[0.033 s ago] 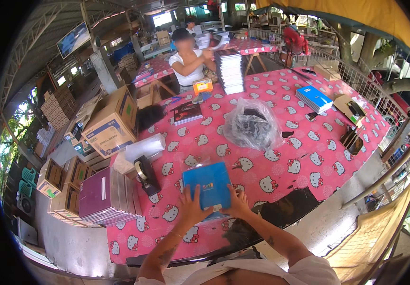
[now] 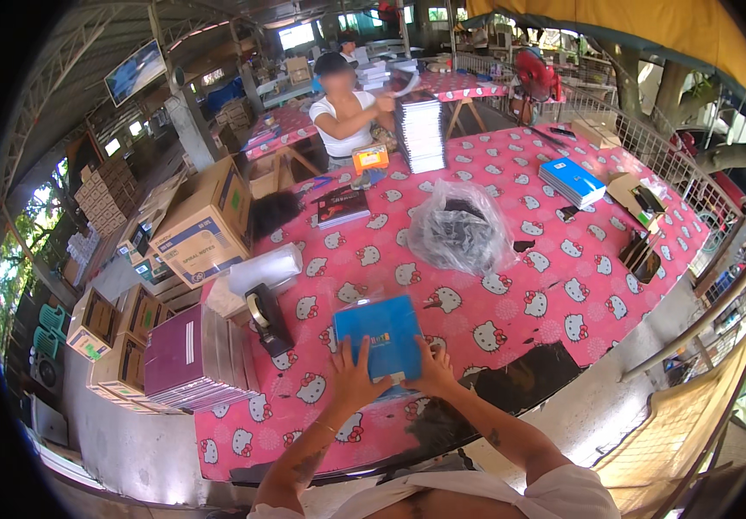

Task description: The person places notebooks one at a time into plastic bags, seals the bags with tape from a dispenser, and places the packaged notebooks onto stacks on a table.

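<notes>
A blue notebook (image 2: 381, 337) lies on the table near me, with what looks like clear plastic film showing around its edges. My left hand (image 2: 355, 378) rests on its lower left part, fingers spread and stretched over the cover. On the lower right side, my right hand (image 2: 429, 370) touches the edge with its fingers apart. Both thumbs point inward near the bottom edge. A black tape dispenser (image 2: 269, 322) stands left of the notebook. Beside it are a clear plastic roll or stack of film (image 2: 269, 270) and piled purple notebooks (image 2: 191, 355).
Beyond the notebook sits a clear plastic bag (image 2: 461, 227) with dark contents. Farther off are a dark book (image 2: 342, 208), a tall notebook stack (image 2: 423, 134), blue notebooks (image 2: 572, 180) and a co-worker (image 2: 344, 117). Cardboard boxes (image 2: 204, 225) stand at left. The pink tablecloth (image 2: 494, 303) is torn in front.
My hands and the notebook are almost unchanged, with my left hand shifted very slightly to the right. The co-worker's hands have moved a little beside the tall stack.
</notes>
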The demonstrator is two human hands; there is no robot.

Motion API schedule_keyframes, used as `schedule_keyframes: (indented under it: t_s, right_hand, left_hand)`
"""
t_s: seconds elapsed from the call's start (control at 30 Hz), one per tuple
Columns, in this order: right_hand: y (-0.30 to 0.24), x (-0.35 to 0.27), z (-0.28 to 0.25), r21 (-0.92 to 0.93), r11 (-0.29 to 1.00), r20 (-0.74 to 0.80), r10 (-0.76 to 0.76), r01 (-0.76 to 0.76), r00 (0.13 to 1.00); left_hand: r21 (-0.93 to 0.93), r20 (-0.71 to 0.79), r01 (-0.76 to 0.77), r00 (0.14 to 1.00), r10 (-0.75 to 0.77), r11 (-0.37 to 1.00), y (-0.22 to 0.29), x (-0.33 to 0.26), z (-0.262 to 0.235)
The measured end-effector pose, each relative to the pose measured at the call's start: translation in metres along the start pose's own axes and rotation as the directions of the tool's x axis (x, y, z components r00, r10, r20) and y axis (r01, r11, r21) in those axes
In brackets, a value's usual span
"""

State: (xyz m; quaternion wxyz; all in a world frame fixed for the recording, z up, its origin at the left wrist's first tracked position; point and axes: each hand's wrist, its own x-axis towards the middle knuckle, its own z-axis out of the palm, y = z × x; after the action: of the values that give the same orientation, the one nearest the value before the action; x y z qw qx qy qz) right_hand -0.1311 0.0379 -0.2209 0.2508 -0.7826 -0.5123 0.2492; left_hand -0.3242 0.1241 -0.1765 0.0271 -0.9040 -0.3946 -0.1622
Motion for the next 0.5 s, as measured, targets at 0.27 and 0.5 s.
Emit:
schedule_keyframes:
  t_s: [0.27,0.5]
  right_hand:
    - [0.001,0.066,-0.018,0.64,0.741,0.145,0.144,-0.203,0.979]
    - [-0.051,-0.001,-0.092,0.942,0.242,-0.159,-0.284,0.232,0.945]
  left_hand:
    - [-0.817,0.492,0.566,0.784,-0.38,0.109,-0.074,0.032,0.051]
    - [-0.997,0.07,0.056,0.951,-0.301,-0.054,-0.057,0.003,-0.068]
